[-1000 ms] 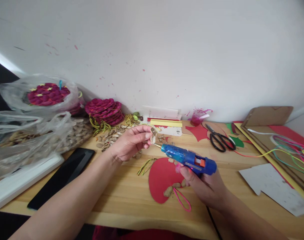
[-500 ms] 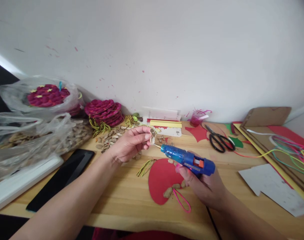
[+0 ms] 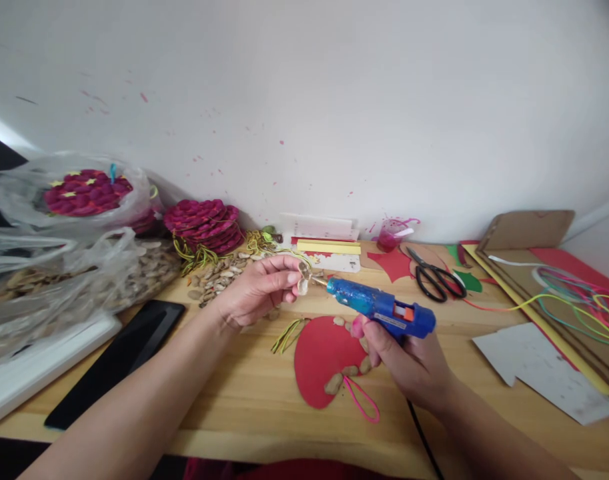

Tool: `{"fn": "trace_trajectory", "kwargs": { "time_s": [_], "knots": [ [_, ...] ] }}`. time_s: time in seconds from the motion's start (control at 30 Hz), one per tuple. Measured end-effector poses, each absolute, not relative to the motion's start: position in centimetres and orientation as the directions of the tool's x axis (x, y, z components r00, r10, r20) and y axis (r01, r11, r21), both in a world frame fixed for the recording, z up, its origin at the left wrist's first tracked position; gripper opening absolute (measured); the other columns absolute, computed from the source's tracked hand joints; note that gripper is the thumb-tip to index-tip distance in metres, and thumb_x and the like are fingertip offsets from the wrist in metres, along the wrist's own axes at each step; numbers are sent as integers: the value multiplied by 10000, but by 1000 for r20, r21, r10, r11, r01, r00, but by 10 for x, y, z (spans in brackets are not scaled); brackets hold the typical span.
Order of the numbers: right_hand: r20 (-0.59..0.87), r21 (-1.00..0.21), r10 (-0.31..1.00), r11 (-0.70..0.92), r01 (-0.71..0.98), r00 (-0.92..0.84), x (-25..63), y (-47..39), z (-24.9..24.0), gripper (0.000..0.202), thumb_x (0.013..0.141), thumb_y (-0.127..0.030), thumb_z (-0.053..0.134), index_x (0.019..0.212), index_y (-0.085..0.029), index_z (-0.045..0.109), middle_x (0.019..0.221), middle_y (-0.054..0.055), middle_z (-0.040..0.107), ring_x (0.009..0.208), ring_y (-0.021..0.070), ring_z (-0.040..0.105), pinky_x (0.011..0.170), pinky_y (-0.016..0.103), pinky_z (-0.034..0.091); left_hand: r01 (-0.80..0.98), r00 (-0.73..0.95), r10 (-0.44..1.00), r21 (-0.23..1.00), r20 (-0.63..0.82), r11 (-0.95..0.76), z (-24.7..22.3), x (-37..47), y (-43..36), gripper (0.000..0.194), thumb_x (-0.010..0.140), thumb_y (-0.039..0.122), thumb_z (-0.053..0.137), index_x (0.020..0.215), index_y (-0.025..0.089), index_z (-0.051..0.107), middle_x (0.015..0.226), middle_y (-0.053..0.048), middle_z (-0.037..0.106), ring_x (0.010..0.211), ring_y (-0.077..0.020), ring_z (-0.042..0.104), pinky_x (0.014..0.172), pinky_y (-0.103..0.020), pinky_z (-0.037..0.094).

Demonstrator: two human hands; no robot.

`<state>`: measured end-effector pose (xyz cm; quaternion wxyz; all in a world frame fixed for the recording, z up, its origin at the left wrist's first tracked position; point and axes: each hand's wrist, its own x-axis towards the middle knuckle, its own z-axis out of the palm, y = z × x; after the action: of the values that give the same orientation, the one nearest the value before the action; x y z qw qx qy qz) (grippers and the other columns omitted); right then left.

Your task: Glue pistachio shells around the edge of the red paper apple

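Observation:
Between the thumb and fingers of my left hand (image 3: 259, 290) is a half peanut shell (image 3: 303, 285), its hollow side showing. My right hand (image 3: 409, 363) grips a blue glue gun (image 3: 379, 305) by the handle, with the metal nozzle pointing left at the shell; whether they touch I cannot tell. Below lies a round red cutout (image 3: 321, 363) with several peanut shells (image 3: 334, 383) along its right edge. A pink cord loop (image 3: 363, 400) sticks out at its lower right, and a yellow-green tassel (image 3: 287, 335) lies at its upper left.
Loose peanut shells (image 3: 224, 272) lie behind my left hand, near stacked magenta discs (image 3: 201, 223) and a plastic bag of shells (image 3: 149, 263). A black phone (image 3: 117, 363) is at left. Scissors (image 3: 437, 277), a pink cup (image 3: 390, 235) and coloured cords (image 3: 579, 293) are at right.
The glue gun's nozzle has moved slightly up and right relative to the peanut shell, from its lower part towards its middle. The view has shifted a little. Both hands keep their hold.

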<state>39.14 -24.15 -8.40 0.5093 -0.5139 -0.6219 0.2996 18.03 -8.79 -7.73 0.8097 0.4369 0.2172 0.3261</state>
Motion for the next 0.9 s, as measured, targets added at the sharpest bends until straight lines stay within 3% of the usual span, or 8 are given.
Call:
{"fn": "trace_trajectory", "kwargs": {
  "time_s": [0.9],
  "knots": [
    [331,-879,943,292,377,41,394,-244,-87,241,1005,-297,556,798,-186,614,670,-3,597,489,105,535,454,248,459,-334,710,702,852,-55,404,-76,179,-88,268,637,225,937,824,155,758,656,-11,708,535,-81,621,520,-160,532]
  ]
}}
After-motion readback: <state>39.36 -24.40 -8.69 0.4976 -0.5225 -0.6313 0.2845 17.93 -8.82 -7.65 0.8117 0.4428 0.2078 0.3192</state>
